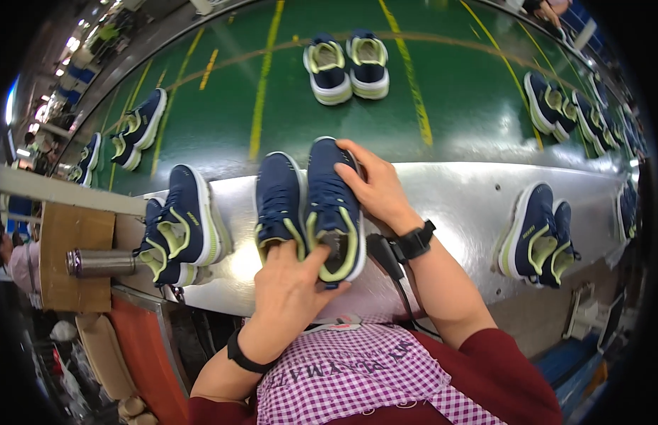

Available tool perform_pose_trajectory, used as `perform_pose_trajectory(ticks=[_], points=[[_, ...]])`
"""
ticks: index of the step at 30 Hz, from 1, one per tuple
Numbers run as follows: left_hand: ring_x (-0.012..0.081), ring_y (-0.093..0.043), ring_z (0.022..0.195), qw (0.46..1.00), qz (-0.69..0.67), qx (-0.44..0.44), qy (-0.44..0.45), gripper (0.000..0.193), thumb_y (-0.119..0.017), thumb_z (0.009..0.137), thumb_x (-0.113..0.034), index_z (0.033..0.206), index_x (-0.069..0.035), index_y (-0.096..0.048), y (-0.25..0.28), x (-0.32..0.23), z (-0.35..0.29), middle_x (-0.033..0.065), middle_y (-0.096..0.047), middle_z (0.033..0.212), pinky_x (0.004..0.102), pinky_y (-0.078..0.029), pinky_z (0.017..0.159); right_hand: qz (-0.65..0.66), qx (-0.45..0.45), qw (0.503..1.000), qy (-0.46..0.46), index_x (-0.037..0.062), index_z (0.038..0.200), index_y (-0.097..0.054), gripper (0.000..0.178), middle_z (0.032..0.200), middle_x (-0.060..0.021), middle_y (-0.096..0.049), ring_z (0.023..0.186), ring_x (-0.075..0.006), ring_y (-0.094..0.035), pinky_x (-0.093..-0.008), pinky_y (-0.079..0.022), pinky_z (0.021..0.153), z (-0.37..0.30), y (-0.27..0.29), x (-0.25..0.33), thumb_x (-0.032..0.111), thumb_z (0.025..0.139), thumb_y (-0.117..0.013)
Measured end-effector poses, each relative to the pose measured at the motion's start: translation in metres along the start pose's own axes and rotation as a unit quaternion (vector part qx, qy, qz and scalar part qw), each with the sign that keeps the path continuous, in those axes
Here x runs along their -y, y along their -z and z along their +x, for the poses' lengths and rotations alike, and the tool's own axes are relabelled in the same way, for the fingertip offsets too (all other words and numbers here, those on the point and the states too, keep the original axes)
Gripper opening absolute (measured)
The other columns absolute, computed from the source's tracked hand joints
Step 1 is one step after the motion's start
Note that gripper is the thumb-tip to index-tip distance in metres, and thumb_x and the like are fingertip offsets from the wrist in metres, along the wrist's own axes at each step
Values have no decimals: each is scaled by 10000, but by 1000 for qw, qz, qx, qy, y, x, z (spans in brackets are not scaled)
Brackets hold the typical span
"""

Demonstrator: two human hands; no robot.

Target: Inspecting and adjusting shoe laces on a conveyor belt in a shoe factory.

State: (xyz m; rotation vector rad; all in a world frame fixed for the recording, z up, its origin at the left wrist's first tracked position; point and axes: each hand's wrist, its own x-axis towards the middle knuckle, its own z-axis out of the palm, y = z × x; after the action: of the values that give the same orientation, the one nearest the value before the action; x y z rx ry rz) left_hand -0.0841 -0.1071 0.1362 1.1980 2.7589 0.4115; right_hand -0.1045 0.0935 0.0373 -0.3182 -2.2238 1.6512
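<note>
Two navy sneakers with lime-green lining and white soles lie side by side in front of me, toes pointing away. My left hand (286,280) grips both at the heel end: its fingers reach into the left sneaker (280,195), and its thumb is at the opening of the right sneaker (330,180). The fingertips inside are hidden. My right hand (377,183) is closed round the outer toe side of the right sneaker, thumb on its upper. A dark grey insole shows inside that shoe. Below my right wrist lies a black handheld device (387,256) with a cable.
A shiny metal ledge (449,191) runs along a green conveyor belt (222,106) with yellow lines. One sneaker pair (346,67) stands on the belt ahead. More pairs rest at left (184,223) and right (538,234). A steel flask (102,262) lies by a cardboard box (74,234).
</note>
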Motion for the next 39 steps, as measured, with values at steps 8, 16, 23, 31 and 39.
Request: perform_pose_trajectory(ticks=[8,16,23,31,39], points=[[261,-643,798,1000,-17,-20,4,525,-897,552,-360,932,-57,-698,41,83,54,99,-644,831,354,-513,704,40,18,997,-63,5,1188,-606,392,1060,-178,-662,989,-263,-644,-345,-499,885,-1,0,-9,240,879,-655],[367,-649,946,987,99,-99,82,601,-767,730,-419,1211,-88,-625,110,214,192,211,-668,1029,404,-507,829,13,33,998,-52,5,1151,-624,354,1030,-164,-665,955,-261,-647,-339,-504,877,1,0,-6,215,869,-661],[312,-572,1136,1000,3,-10,-16,487,-766,753,-268,1173,-63,-628,62,159,151,172,-620,1178,384,-454,965,10,32,997,-63,17,1139,-642,320,1012,-145,-674,926,-232,-660,-324,-518,846,5,1,-11,182,865,-662],[310,-621,981,996,-23,-57,-60,429,-779,719,-182,1106,-69,-633,46,81,-7,124,-653,1058,394,-499,834,40,27,995,-85,7,1168,-632,332,1034,-122,-688,936,-196,-662,-294,-508,839,5,0,-13,154,871,-653],[334,-593,916,971,130,-172,99,433,-817,613,-78,998,-13,-630,48,171,-58,132,-632,930,426,-427,903,25,31,996,-80,-7,1166,-627,330,1036,-120,-692,961,-194,-661,-295,-505,861,5,-2,-9,159,882,-644]])
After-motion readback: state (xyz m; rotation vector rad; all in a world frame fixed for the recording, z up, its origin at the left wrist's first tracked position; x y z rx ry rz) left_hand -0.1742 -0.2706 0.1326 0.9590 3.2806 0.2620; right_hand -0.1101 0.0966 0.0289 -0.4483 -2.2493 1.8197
